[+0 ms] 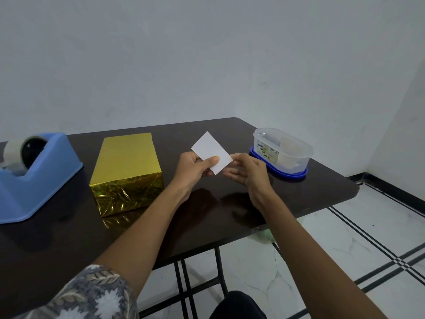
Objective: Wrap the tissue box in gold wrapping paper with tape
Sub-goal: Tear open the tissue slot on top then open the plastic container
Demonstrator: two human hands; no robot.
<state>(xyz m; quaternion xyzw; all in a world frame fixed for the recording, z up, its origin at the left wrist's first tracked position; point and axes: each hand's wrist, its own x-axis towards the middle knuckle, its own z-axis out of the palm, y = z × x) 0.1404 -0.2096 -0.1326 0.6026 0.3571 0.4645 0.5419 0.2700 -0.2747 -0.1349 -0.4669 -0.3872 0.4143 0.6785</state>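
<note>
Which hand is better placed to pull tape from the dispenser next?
Left, probably. The blue tape dispenser sits far left, past the gold box, nearer the left hand. The right hand could hold the white card.

The box wears gold metallic paper, smooth and shiny on top, crinkled on its near face (where it throws rainbow glints). The card is matt white paper. The table is dark and glossy. The dispenser is matt blue plastic, the container clear plastic on a blue plastic lid. The sleeve is printed cloth.
</note>
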